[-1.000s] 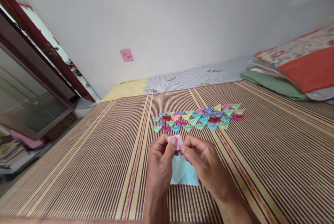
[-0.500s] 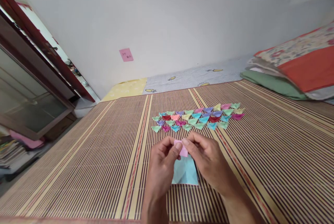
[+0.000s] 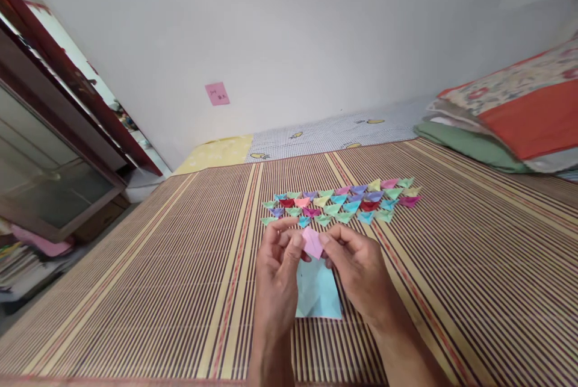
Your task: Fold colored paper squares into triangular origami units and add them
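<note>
Between my two hands is a small folded pink paper (image 3: pixel 312 243), tilted so that one corner points down. My left hand (image 3: pixel 279 263) pinches its left side between thumb and fingers. On the other side, the thumb and fingers of my right hand (image 3: pixel 356 260) grip its right corner. Below the hands a light blue paper sheet (image 3: pixel 318 297) lies flat on the striped mat (image 3: pixel 203 291), its upper part partly covered by my fingers. Just beyond my fingertips, several small folded paper boats (image 3: pixel 345 216) in many colours stand in rows; my left fingers hide part of the nearest row.
Folded bedding (image 3: pixel 519 128) is stacked at the right. A patterned sheet (image 3: pixel 316 135) runs along the wall, which bears a pink note (image 3: pixel 217 94). At the left, beyond the mat's edge, are a glass-panelled door (image 3: pixel 49 176) and a pile of books (image 3: pixel 22 260).
The pink paper has been turned from an upright square to a corner-down position and raised slightly. My left fingers have spread a little, and my right thumb has shifted to the paper's edge.
</note>
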### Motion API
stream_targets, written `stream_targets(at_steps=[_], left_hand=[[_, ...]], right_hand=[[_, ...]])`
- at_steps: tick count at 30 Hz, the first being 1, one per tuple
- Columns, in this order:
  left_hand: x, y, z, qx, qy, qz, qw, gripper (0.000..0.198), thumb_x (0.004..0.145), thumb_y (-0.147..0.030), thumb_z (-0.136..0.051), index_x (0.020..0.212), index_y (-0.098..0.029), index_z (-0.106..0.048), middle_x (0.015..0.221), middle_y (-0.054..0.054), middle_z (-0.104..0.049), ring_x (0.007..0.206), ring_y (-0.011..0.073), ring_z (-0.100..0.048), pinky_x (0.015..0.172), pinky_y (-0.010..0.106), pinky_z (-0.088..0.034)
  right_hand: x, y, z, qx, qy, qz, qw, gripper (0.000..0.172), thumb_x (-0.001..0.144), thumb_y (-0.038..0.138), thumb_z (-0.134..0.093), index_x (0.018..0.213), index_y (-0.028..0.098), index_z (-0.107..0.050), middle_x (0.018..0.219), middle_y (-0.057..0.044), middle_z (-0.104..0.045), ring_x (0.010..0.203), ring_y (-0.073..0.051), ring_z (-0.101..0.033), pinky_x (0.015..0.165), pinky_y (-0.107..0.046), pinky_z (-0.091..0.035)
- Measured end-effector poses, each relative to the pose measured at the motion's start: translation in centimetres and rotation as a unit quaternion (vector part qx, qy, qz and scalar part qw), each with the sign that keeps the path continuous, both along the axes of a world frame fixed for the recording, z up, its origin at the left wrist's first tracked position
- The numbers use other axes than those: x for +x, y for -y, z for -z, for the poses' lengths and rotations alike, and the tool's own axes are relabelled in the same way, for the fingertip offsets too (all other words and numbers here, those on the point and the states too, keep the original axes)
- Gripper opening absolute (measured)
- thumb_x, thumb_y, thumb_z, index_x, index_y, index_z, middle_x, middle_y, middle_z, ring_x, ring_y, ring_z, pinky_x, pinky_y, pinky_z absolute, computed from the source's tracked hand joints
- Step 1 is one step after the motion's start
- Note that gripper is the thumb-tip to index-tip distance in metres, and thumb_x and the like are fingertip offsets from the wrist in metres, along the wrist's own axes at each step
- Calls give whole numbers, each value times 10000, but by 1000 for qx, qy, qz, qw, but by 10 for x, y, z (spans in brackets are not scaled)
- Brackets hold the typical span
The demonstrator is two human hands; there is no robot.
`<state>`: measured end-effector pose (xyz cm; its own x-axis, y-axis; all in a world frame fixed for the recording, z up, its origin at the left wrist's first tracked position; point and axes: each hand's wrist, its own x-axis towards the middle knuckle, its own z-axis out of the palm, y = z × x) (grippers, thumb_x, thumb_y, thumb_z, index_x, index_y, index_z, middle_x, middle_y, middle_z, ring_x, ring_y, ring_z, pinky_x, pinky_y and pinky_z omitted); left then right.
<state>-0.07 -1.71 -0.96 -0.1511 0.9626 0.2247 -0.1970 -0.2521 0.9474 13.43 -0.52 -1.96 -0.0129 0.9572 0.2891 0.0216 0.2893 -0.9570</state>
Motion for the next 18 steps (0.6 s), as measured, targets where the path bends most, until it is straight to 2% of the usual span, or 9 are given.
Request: stream_targets(at_steps=[4, 7, 10, 12, 15, 18], left_hand=[[-7, 3, -4, 23, -42, 34, 998, 150, 932, -332, -717, 1029, -225, -758, 918, 29, -710, 779, 138, -628, 746, 243, -521], [-9, 3, -4, 13, -26, 52, 998, 179, 857, -292, -795, 1020, -218, -794, 869, 37, -734, 759, 149, -644, 700, 240, -531], [-9, 2, -2, 6, -2, 35, 999, 181, 808, -282, -836, 970, -204, -811, 800, 35, -734, 729, 151, -647, 663, 235, -534], [-10, 0, -1, 0, 7, 33, 999, 166, 802, -284, -842, 943, -199, -817, 784, 38, -740, 727, 147, -657, 677, 234, -541], [-12, -1, 0, -11, 12, 40, 999, 199, 778, -285, -861, 950, -194, -822, 772, 40, -734, 724, 146, -659, 679, 236, -547], [-15, -2, 1, -30, 26, 62, 997, 276, 733, -275, -895, 985, -191, -819, 717, 20, -686, 674, 137, -624, 618, 228, -525]], right_hand=[[-3, -2, 0, -26, -69, 17, 997, 335, 935, 407, -621, 672, 203, -586, 573, 32, -527, 555, -135, -502, 535, -248, -395], [-5, -2, -1, -39, -101, 5, 994, 347, 918, 405, -635, 642, 205, -572, 560, 32, -529, 543, -132, -505, 536, -246, -410], [-6, -1, -2, -44, -111, -24, 993, 363, 922, 397, -639, 624, 206, -558, 560, 34, -524, 543, -126, -505, 543, -243, -427], [-5, -1, -3, -35, -114, -30, 992, 286, 908, 388, -680, 703, 205, -600, 595, 38, -547, 563, -125, -529, 556, -236, -450], [-2, -1, -5, -3, -117, -18, 993, 160, 885, 360, -731, 928, 218, -673, 747, 19, -641, 656, -140, -616, 612, -243, -516], [5, 0, -8, 22, -83, -44, 995, 123, 930, 328, -678, 956, 216, -721, 837, -18, -693, 768, -166, -679, 699, -273, -562]])
